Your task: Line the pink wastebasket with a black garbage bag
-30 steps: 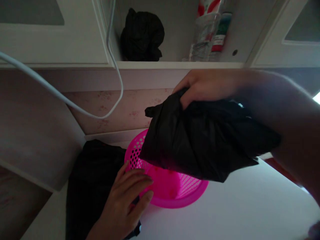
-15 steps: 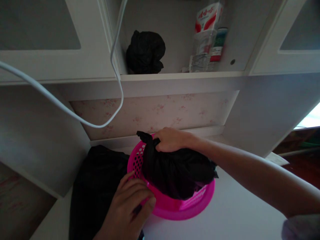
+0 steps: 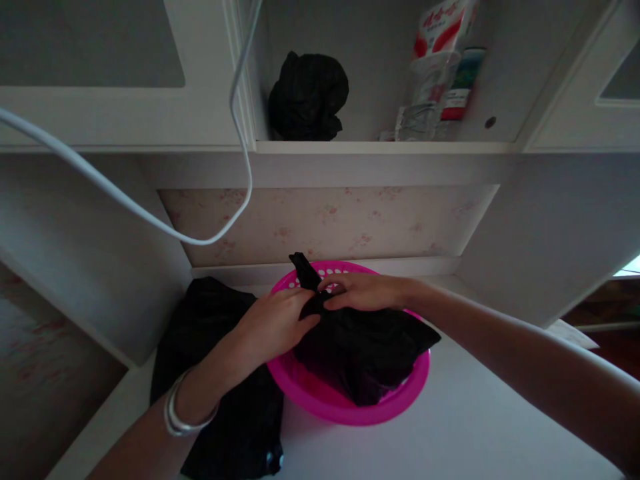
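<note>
A black plastic bag [image 3: 367, 350] lies bunched inside a pink basket [image 3: 345, 415] with a perforated wall. Both hands meet at the bag's gathered neck, whose loose end sticks up past the fingers towards the basket's back rim. My left hand [image 3: 280, 317] has its fingers and thumb closed round the neck from the left; a silver bangle circles that wrist. Coming from the right, my right hand [image 3: 357, 291] pinches the bag close to the left fingertips. Parts of the fingers are hidden in the black folds.
Another black bag [image 3: 220, 427] lies left of the basket on the white surface [image 3: 450, 427]. Above, a shelf [image 3: 380, 148] holds a crumpled black bag [image 3: 309, 97], a clear bottle [image 3: 427, 87] and a green-red can [image 3: 463, 83]. A white cable [image 3: 200, 241] hangs in front.
My left hand has moved from the basket's front left rim up to the bag's neck, beside my right hand. The bag sits lower in the basket. The view has shifted slightly.
</note>
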Motion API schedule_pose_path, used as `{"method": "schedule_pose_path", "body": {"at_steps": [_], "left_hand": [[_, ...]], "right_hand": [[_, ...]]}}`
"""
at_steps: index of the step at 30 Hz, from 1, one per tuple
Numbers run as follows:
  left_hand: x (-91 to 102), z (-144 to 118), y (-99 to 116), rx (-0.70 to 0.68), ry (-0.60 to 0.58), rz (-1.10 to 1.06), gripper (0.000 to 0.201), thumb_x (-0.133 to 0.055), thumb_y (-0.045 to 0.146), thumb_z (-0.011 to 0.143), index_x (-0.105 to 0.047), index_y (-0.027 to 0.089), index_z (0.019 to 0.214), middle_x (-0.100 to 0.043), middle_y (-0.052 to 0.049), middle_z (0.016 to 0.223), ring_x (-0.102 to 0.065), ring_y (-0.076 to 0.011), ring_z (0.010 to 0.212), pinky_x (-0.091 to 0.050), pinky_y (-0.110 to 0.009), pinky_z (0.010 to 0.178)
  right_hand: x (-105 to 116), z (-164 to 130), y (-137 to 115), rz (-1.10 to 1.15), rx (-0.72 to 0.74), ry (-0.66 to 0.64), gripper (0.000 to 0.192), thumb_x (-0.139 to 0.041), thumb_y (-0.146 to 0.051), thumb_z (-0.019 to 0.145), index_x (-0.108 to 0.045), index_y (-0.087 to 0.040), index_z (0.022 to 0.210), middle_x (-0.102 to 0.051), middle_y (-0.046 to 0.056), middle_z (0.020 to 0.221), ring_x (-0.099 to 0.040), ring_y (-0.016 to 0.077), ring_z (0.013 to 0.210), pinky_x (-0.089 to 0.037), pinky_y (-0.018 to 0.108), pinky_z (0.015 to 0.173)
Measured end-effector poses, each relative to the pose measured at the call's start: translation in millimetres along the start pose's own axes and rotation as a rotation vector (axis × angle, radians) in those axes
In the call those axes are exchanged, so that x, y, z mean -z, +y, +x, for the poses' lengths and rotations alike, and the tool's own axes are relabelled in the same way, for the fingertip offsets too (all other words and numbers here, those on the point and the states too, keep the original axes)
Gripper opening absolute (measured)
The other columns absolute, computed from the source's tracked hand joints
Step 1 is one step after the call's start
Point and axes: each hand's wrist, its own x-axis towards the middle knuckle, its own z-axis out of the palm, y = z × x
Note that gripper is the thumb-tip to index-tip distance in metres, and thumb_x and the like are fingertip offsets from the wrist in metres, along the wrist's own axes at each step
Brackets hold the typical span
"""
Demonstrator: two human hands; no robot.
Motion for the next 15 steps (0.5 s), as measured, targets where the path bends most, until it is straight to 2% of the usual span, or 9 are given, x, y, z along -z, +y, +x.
{"method": "schedule_pose_path", "body": {"at_steps": [3,5,8,11,13,15], "left_hand": [[-6.4,16,-7,0.000,0.018,-0.054,0.031,-0.066,0.031,0.098,-0.065,0.018,0.126,-0.078,-0.011,0.117,-0.075,-0.0318,0.107,-0.054,-0.041,0.085],[-10.2,22,-10,-0.010,0.022,-0.090,0.041,-0.068,0.028,0.096,-0.059,0.018,0.135,-0.077,-0.008,0.113,-0.076,-0.0267,0.100,-0.053,-0.036,0.080],[-13.3,26,-13,-0.042,-0.023,-0.101,0.038,-0.067,0.020,0.093,-0.065,0.020,0.131,-0.077,-0.005,0.103,-0.074,-0.0232,0.091,-0.051,-0.032,0.074],[-11.1,25,-15,-0.072,-0.052,-0.065,0.022,-0.063,0.014,0.092,-0.075,0.021,0.109,-0.078,-0.006,0.101,-0.073,-0.0249,0.096,-0.049,-0.034,0.081],[-6.2,22,-17,-0.080,-0.053,-0.029,0.017,-0.063,0.014,0.092,-0.075,0.021,0.101,-0.078,-0.007,0.105,-0.072,-0.0265,0.101,-0.048,-0.036,0.084],[0.1,17,-20,-0.091,-0.073,0.004,0.014,-0.063,0.014,0.091,-0.075,0.021,0.090,-0.078,-0.006,0.101,-0.072,-0.0260,0.098,-0.048,-0.035,0.081]], "right_hand": [[0,-7,13,0.055,-0.008,0.077,0.034,-0.050,-0.014,0.094,-0.070,-0.016,0.122,-0.074,0.010,0.125,-0.068,0.0225,0.114,-0.053,0.036,0.099],[-5,-12,19,0.096,0.013,0.095,0.040,-0.048,-0.006,0.090,-0.068,-0.017,0.124,-0.073,0.009,0.127,-0.067,0.0208,0.118,-0.051,0.037,0.104],[-12,-20,23,0.129,0.087,0.086,0.051,-0.065,-0.009,0.084,-0.063,-0.019,0.134,-0.070,0.008,0.132,-0.067,0.0199,0.116,-0.054,0.034,0.099],[-17,-23,25,0.044,0.126,0.105,0.064,-0.084,-0.024,0.078,-0.062,-0.018,0.138,-0.071,0.009,0.129,-0.068,0.0203,0.105,-0.054,0.032,0.089],[-16,-24,28,-0.024,0.106,0.113,0.056,-0.082,-0.024,0.081,-0.065,-0.016,0.134,-0.075,0.008,0.117,-0.069,0.0200,0.099,-0.052,0.030,0.084],[-11,-24,31,-0.065,0.107,0.083,0.035,-0.076,-0.022,0.087,-0.073,-0.017,0.122,-0.077,0.006,0.107,-0.070,0.0193,0.096,-0.051,0.029,0.083]]}}
